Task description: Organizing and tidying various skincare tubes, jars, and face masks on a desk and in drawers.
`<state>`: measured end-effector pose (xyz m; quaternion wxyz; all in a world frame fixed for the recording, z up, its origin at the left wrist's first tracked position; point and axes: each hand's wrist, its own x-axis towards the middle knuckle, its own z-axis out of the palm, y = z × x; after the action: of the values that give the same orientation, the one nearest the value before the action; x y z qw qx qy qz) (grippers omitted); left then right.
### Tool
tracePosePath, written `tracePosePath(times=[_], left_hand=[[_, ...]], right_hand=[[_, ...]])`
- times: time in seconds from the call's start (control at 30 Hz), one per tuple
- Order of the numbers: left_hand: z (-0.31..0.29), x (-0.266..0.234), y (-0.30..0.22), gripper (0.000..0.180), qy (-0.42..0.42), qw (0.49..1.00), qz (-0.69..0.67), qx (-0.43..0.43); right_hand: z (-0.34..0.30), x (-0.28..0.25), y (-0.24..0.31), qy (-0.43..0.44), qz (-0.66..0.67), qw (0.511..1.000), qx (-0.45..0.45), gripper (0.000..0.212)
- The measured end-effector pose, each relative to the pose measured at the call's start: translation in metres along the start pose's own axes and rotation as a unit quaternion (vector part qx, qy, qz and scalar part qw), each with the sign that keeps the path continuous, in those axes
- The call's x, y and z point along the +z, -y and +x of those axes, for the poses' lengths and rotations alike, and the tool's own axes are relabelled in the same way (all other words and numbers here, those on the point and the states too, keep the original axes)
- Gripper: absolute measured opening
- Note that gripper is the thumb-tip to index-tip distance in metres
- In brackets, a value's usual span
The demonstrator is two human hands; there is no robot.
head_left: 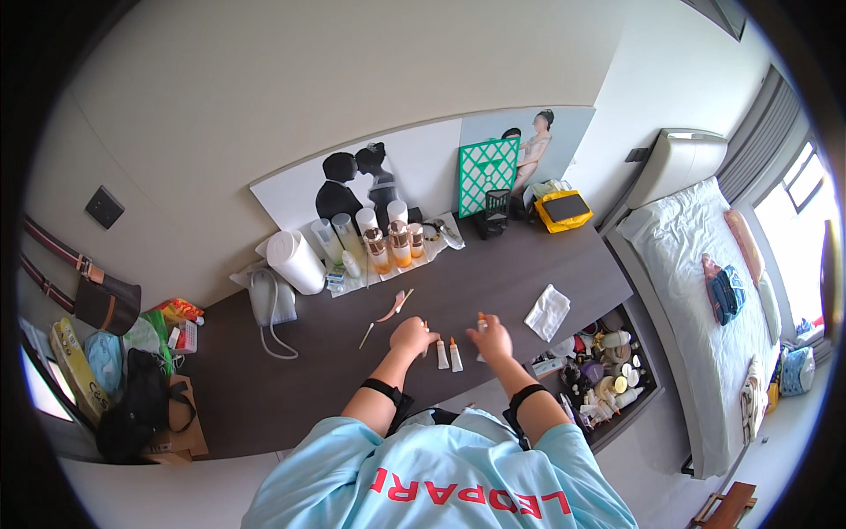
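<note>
Pinched a small orange-tipped item (481, 318) in the right hand (493, 340); curled the left hand (411, 338) (could not tell around what, if anything). Had two orange-capped tubes (456, 357) on the desk (564, 264) between, a white cloth (548, 312) rightward, a cluttered open drawer (651, 381) beside the right forearm (518, 374), amber bottles (379, 257) and a white roll (298, 263) beyond.

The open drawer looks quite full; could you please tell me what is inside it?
The open drawer holds jumbled bottles and round containers. Whatever lies beneath them is covered and cannot be seen.
</note>
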<state>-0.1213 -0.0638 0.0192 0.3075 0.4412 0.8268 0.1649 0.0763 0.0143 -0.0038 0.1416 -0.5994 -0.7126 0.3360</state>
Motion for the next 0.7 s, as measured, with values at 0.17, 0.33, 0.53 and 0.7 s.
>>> tracePosePath(times=[0.17, 0.33, 0.53, 0.7], left_hand=[[-0.026, 0.025, -0.007, 0.038, 0.095, 0.995, 0.021, -0.033], [-0.028, 0.058, -0.008, 0.037, 0.042, 0.993, 0.094, -0.052], [-0.051, 0.055, -0.055, 0.037, 0.080, 0.989, 0.073, -0.098], [-0.027, 0.104, -0.077, 0.021, 0.184, 0.945, -0.251, -0.103]], right_hand=[[-0.023, 0.020, 0.012, 0.127, -0.072, 0.989, -0.037, 0.053], [-0.040, 0.025, 0.007, 0.196, -0.188, 0.941, -0.202, 0.030], [-0.043, -0.016, -0.057, 0.196, 0.023, 0.979, -0.050, 0.040], [-0.058, -0.054, -0.143, 0.118, 0.429, 0.872, 0.203, 0.018]])
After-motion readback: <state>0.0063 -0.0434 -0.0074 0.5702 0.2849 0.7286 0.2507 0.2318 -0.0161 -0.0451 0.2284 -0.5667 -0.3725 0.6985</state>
